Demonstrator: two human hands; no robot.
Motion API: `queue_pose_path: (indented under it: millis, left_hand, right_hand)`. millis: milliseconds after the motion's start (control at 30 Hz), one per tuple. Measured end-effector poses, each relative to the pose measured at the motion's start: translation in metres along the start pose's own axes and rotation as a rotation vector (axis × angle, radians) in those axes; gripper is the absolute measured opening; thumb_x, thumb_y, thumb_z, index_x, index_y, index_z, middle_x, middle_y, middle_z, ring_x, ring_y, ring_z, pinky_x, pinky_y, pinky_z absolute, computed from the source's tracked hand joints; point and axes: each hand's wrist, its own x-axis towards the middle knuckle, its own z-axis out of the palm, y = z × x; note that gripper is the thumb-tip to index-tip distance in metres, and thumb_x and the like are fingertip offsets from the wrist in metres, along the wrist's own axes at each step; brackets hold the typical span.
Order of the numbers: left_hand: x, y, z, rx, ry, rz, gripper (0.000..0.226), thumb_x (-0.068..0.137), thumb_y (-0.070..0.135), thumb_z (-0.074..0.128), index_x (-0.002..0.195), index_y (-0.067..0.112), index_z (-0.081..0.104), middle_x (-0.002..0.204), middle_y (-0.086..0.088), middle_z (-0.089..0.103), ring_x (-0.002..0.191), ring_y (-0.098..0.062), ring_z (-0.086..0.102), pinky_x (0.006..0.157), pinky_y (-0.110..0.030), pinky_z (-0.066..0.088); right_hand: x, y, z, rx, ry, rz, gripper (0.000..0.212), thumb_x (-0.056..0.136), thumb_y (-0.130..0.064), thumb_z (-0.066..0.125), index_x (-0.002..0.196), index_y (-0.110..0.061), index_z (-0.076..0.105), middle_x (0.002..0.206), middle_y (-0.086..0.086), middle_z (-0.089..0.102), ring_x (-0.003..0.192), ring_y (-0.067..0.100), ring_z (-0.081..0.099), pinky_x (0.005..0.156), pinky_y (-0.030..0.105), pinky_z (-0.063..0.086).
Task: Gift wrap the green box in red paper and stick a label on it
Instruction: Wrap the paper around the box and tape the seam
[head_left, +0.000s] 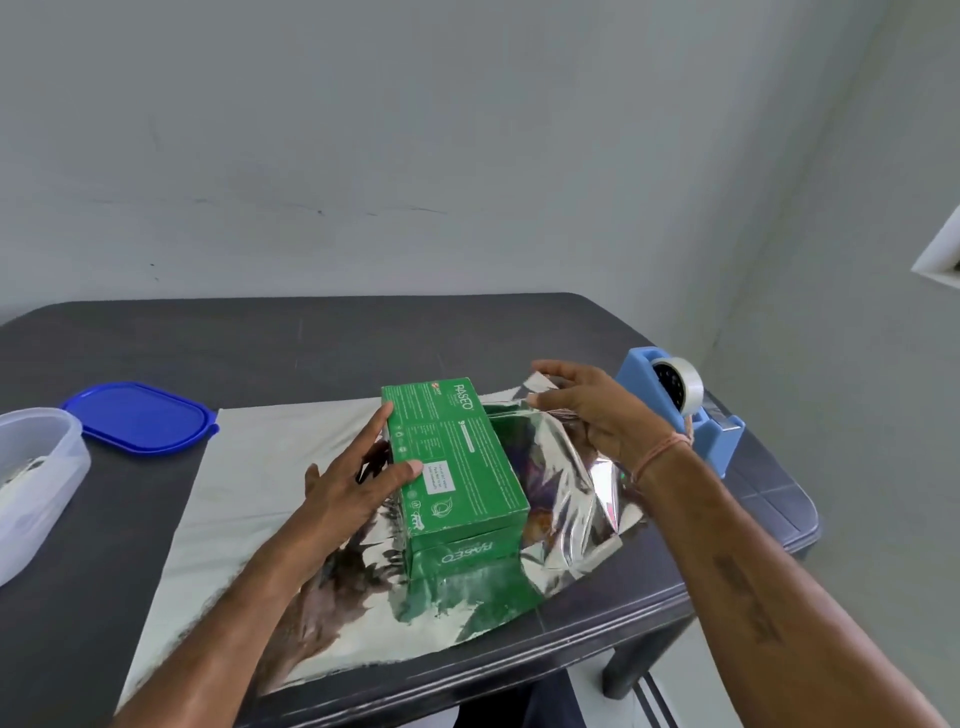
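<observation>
Centrally on the dark bench (311, 343), the box (457, 457) is laid flat on the paper (249, 493), with its long axis run from near to far and its far end swung slightly left. Only a silvery face of the paper is shown; whether the underside is red cannot be told.

The paper's right flap is raised just right of the box and is pinched at its far corner by the right hand (597, 415), thumb under and fingers (550, 370) over. That hand is held palm down, above and right of the box, with the forearm brought in from the near right.

The box is steadied by the left hand (343, 493). Its fingers (382, 415) are spread and straight along the box's left upper edge, and the thumb is pressed on the top face. Nothing is gripped by it.

The coming move is judged to be a fold of the flap leftward, across the long axis and over the top of the box. The flap lies at the right hand, so the fold would be that hand's. The left hand's thumb lies in the flap's path and would have to be lifted.

A blue tape dispenser (670, 410) is stood just beyond the right hand. A blue lid (137, 415) and a clear tub (36, 467) are set at far left, well apart from the box.
</observation>
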Motion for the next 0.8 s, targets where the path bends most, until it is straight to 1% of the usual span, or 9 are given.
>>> queue_pose_path:
  millis: [67,167,233,300,367,467,533,667,800]
  left_hand:
    - [0.0,0.002,0.0,-0.008,0.007,-0.012,0.073,0.093,0.052,0.06,0.153,0.058,0.017,0.152,0.019,0.043,0.154,-0.014,0.018,0.124,-0.048,-0.013]
    - [-0.003,0.003,-0.001,-0.012,0.011,-0.022,0.075,0.091,0.055,0.06,0.152,0.06,0.017,0.154,0.016,0.044,0.154,-0.013,0.019,0.124,-0.048,-0.014]
    - [-0.003,0.002,-0.002,-0.018,0.008,-0.026,0.074,0.091,0.056,0.06,0.151,0.062,0.016,0.154,0.02,0.042,0.154,-0.013,0.019,0.124,-0.048,-0.015]
    - [-0.002,0.002,-0.002,-0.02,-0.001,-0.025,0.074,0.091,0.056,0.06,0.15,0.064,0.016,0.149,0.028,0.038,0.154,-0.011,0.019,0.124,-0.047,-0.016]
    - [0.0,0.0,-0.002,-0.017,-0.005,-0.02,0.074,0.091,0.056,0.06,0.15,0.063,0.015,0.141,0.035,0.034,0.154,-0.011,0.017,0.124,-0.047,-0.016]
    - [0.002,-0.003,-0.002,-0.01,-0.005,-0.004,0.075,0.091,0.056,0.059,0.151,0.062,0.015,0.134,0.041,0.031,0.153,-0.011,0.018,0.124,-0.048,-0.016]
    - [0.003,-0.002,0.0,-0.017,-0.002,-0.012,0.074,0.091,0.056,0.059,0.15,0.063,0.015,0.131,0.042,0.032,0.151,-0.007,0.019,0.124,-0.047,-0.016]
    - [0.005,-0.002,-0.001,0.001,-0.01,-0.041,0.077,0.085,0.066,0.057,0.148,0.067,0.014,0.145,0.031,0.045,0.147,-0.002,0.023,0.123,-0.05,-0.015]
    - [0.005,-0.003,-0.003,0.007,0.002,-0.033,0.078,0.085,0.068,0.059,0.15,0.065,0.015,0.146,0.025,0.051,0.141,0.002,0.03,0.123,-0.05,-0.014]
  right_hand:
    - [0.002,-0.006,0.005,0.076,-0.056,-0.053,0.063,0.086,0.011,0.07,0.143,-0.013,0.054,0.125,0.013,0.065,0.08,0.021,0.07,0.064,0.03,0.062]
    - [0.011,-0.004,0.004,0.227,-0.045,-0.023,0.06,0.09,-0.001,0.073,0.142,-0.023,0.053,0.091,0.012,0.07,0.061,0.017,0.066,0.053,0.029,0.06]
    - [0.016,0.001,-0.002,0.277,-0.049,0.033,0.058,0.091,-0.011,0.075,0.142,-0.028,0.054,0.082,0.008,0.075,0.067,0.019,0.069,0.061,0.031,0.063]
    - [0.019,0.004,-0.007,0.232,-0.066,0.055,0.05,0.092,-0.02,0.074,0.137,-0.033,0.057,0.1,0.003,0.078,0.084,0.023,0.075,0.074,0.035,0.064]
    - [0.024,0.001,-0.009,0.157,-0.108,0.061,0.044,0.092,-0.022,0.074,0.134,-0.03,0.063,0.117,0.007,0.074,0.094,0.025,0.076,0.079,0.037,0.063]
    - [0.031,-0.005,-0.006,-0.023,-0.114,0.089,0.038,0.094,-0.014,0.071,0.132,-0.01,0.066,0.119,0.018,0.072,0.084,0.024,0.074,0.071,0.031,0.063]
    - [0.038,-0.008,-0.005,-0.15,-0.053,0.048,0.035,0.095,-0.009,0.069,0.13,-0.004,0.067,0.118,0.017,0.071,0.08,0.018,0.067,0.071,0.027,0.06]
    - [0.043,-0.015,0.0,-0.246,-0.07,-0.117,0.033,0.096,-0.009,0.068,0.129,-0.011,0.069,0.118,0.005,0.069,0.098,0.015,0.062,0.093,0.031,0.05]
    - [0.034,-0.02,0.011,-0.29,-0.182,-0.199,0.038,0.095,-0.024,0.07,0.132,-0.021,0.067,0.13,-0.006,0.066,0.122,0.011,0.058,0.115,0.035,0.037]
